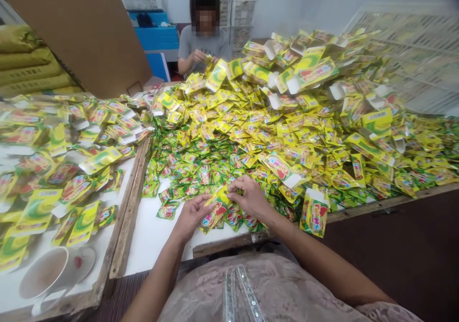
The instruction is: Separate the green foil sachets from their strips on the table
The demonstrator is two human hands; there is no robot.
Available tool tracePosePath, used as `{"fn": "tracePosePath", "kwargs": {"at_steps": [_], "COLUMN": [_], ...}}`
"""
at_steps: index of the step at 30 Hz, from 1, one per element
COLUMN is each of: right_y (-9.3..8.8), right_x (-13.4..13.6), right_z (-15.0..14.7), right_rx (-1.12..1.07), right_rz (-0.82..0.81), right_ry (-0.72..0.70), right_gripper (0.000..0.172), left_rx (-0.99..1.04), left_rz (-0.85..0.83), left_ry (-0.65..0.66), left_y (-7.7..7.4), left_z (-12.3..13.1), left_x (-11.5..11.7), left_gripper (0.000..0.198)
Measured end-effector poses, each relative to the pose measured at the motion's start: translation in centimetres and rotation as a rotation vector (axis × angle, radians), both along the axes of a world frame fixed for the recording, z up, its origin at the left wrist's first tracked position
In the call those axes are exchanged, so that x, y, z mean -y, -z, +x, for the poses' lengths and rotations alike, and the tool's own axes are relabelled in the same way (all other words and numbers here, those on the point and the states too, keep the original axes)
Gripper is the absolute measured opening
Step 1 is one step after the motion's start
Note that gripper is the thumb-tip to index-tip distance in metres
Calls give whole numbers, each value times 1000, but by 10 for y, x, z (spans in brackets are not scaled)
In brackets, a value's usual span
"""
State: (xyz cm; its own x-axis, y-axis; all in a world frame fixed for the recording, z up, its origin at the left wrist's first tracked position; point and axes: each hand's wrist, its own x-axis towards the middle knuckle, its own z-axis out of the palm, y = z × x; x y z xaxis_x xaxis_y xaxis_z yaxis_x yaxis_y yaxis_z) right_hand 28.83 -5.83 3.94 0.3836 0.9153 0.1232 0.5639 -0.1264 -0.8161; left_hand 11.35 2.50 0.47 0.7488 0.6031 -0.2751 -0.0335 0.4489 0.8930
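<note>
My left hand [191, 218] grips a small yellow carton [218, 206] with a red fruit print, thumb on its near face. At the carton's upper right end are the pinched fingers of my right hand [253, 198]; whether they hold the end flap or a small sachet is hard to see. Under and around both hands lie many green sachets [201, 164], with yellow sachets [247, 135] heaped behind them. Close to my right forearm, another yellow carton [314, 214] lies at the table edge with its white flap up.
Across the heap a person [204, 49] handles a small yellow item. More cartons [81, 183] cover the left table, where a cup [45, 274] stands on a saucer near the front. A raised wooden edge [131, 212] divides the tables. Yellow sacks [30, 63] are stacked behind.
</note>
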Motion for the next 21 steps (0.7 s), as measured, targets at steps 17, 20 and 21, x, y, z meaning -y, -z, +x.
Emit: {"fn": "tracePosePath", "kwargs": {"at_steps": [17, 20, 21], "right_y": [-4, -7, -7], "right_x": [6, 9, 10], "right_z": [-17, -24, -26], "right_rx": [-314, -213, -169], "right_rz": [-91, -109, -98], "right_ry": [-309, -302, -259], "right_gripper": [28, 19, 15], "left_rx": [16, 20, 22], "left_rz": [-12, -9, -15], "left_ry": [34, 30, 18], "left_y": [-6, -7, -7], "left_z": [0, 3, 4], "left_x": [5, 7, 7], "left_gripper": [33, 32, 33]}}
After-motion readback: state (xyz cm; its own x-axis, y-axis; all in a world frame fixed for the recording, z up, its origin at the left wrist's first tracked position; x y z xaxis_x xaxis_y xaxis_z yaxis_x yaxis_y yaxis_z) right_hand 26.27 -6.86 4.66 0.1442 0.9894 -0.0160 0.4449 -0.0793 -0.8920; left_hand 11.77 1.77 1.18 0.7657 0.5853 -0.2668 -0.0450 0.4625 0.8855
